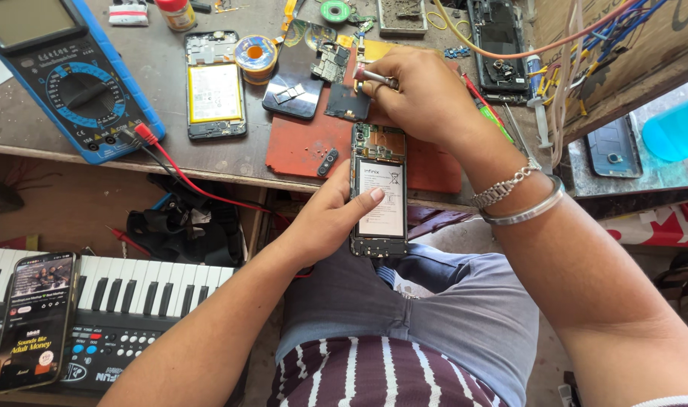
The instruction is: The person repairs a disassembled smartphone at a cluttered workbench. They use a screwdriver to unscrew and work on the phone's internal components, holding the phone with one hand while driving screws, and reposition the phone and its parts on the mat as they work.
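Lying at the centre of the frame, an opened phone (pixel 379 190) with its battery exposed is gripped along its left edge by the left hand (pixel 330 218), thumb laid on the battery. A screwdriver (pixel 374 77) is pinched in the closed right hand (pixel 423 94) just above the phone's upper end, over a red mat (pixel 298 143). A multimeter (pixel 65 71) is seen at upper left, a second opened phone (pixel 215 84) beside a solder spool (pixel 255 56), and a keyboard (pixel 133 301) at lower left.

One head-worn view — looking steeply down, close over the workbench (pixel 208 162) edge.
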